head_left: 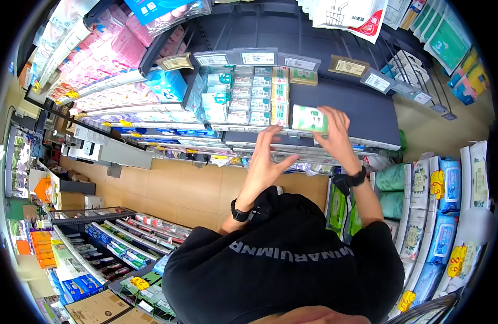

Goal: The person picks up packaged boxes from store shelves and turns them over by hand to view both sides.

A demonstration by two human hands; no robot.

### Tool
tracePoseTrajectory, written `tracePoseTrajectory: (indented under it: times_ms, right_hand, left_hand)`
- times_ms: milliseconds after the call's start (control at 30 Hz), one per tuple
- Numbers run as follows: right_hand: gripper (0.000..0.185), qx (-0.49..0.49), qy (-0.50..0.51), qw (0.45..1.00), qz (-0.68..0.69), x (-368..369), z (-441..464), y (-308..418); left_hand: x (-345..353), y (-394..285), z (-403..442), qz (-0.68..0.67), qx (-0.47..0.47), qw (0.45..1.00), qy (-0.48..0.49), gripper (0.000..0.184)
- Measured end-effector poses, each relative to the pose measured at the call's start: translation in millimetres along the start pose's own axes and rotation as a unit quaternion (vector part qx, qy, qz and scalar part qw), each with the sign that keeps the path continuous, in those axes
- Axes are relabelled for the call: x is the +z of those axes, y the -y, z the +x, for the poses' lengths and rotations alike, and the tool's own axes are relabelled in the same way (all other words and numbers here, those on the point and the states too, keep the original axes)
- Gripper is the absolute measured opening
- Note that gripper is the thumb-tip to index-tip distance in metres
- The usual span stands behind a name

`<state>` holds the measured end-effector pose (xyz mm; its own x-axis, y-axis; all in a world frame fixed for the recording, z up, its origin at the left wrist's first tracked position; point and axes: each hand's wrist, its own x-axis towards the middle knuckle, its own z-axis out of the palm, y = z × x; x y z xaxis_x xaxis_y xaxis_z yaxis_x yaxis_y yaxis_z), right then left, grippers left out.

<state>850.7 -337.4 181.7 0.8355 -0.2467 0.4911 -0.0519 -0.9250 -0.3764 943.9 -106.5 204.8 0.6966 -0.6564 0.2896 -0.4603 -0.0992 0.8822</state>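
A small green-and-white packet (309,119) stands at the front edge of the dark shelf, gripped at its right side by the fingers and thumb of my right hand (338,137). My left hand (266,162) is open, thumb spread away from the fingers. Its fingertips reach the front of a row of orange-and-white packs (280,100); whether they touch, I cannot tell. Left of that row are stacks of small boxed packs (261,97) and teal-and-white packs (216,102). Another green packet (304,76) lies farther back, behind the one I hold.
Price tags (258,57) line the rail above the shelf (362,116). Pink packages (111,51) fill shelves on the left. Metal hooks (421,81) jut out at right. Blue wipes packs (442,240) stand on a rack to the right. The tiled floor (178,186) lies below.
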Motion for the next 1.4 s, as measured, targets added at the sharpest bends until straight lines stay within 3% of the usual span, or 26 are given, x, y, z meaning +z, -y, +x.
tracePoseTrajectory:
  times_ms: [33, 333, 767, 967, 1400]
  right_hand:
    - [0.069, 0.002, 0.000, 1.000, -0.002, -9.1, -8.1, 8.6]
    - [0.070, 0.021, 0.031, 0.999, 0.015, -56.8, -57.2, 53.0]
    - [0.069, 0.016, 0.018, 0.999, 0.024, -83.9, -117.4, 67.3]
    - [0.075, 0.049, 0.000, 0.996, 0.072, -104.7, -147.3, 73.6]
    - [0.075, 0.054, 0.012, 0.993, 0.102, -139.6, -237.3, 100.5]
  left_hand:
    - [1.4, 0.9, 1.7, 0.007, -0.006, 1.000, 0.021, 0.081]
    - [13.7, -16.8, 3.0, 0.059, 0.062, 0.987, 0.134, 0.092]
    - [33.4, -33.1, -44.6, 0.073, 0.125, 0.979, 0.143, 0.072]
    - [38.8, -52.9, -74.8, 0.071, 0.117, 0.985, 0.101, 0.068]
    - [48.1, -78.8, -168.2, 0.063, 0.093, 0.986, 0.119, 0.068]
